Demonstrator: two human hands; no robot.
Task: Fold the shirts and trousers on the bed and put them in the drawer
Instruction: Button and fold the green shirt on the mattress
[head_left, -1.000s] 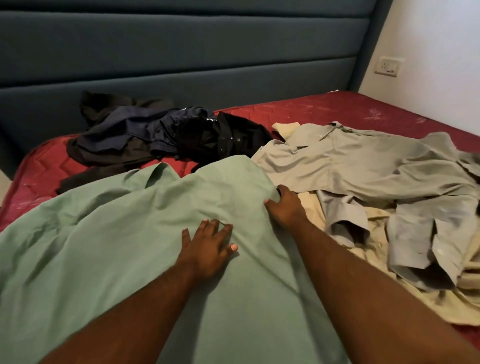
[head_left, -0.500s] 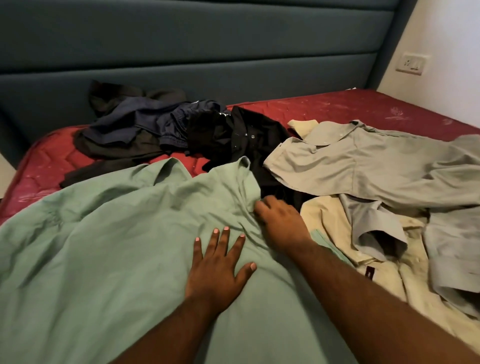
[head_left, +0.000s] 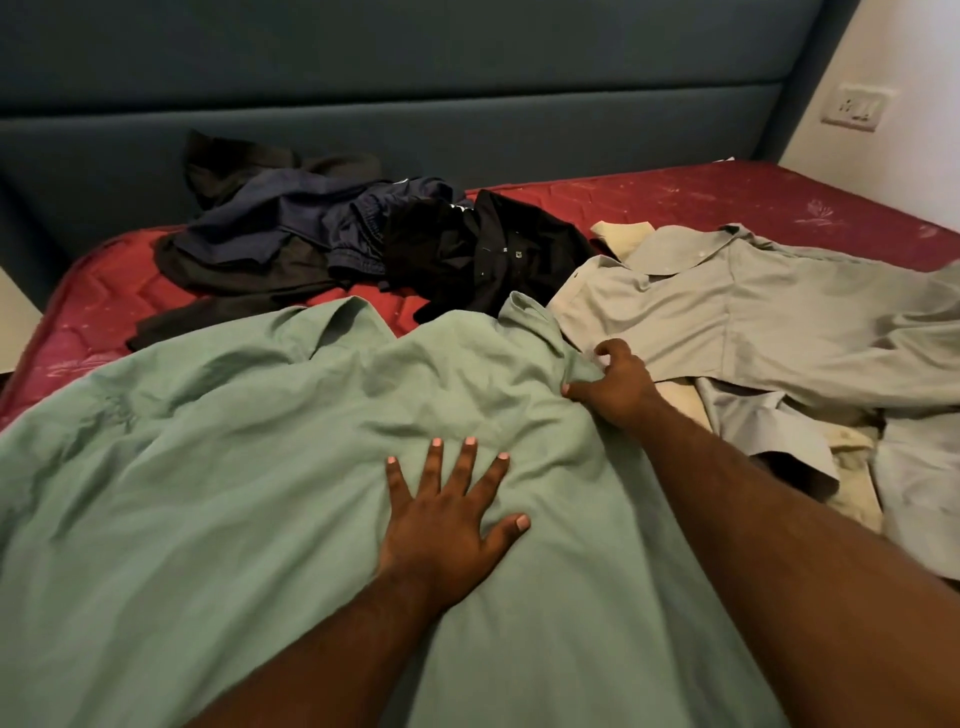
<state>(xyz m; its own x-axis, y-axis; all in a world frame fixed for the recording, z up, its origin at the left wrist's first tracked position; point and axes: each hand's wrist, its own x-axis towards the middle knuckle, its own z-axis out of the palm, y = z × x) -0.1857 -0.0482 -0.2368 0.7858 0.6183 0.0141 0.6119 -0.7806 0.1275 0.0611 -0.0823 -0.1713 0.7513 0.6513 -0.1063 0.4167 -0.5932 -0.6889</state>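
Left hand (head_left: 441, 525): lies flat on the green shirt (head_left: 208, 493), fingers straight and spread.
Right hand (head_left: 618, 384): fingers curled, it pinches the right edge of the green shirt near the collar.
Green shirt: spread over the near part of the bed (head_left: 727, 197), up to the near edge.
Grey shirt (head_left: 753, 312): just beside the right hand, toward the right edge, over a cream shirt (head_left: 852, 493).
Dark clothes (head_left: 337, 234): a heap by the headboard (head_left: 467, 78), toward the far left corner.
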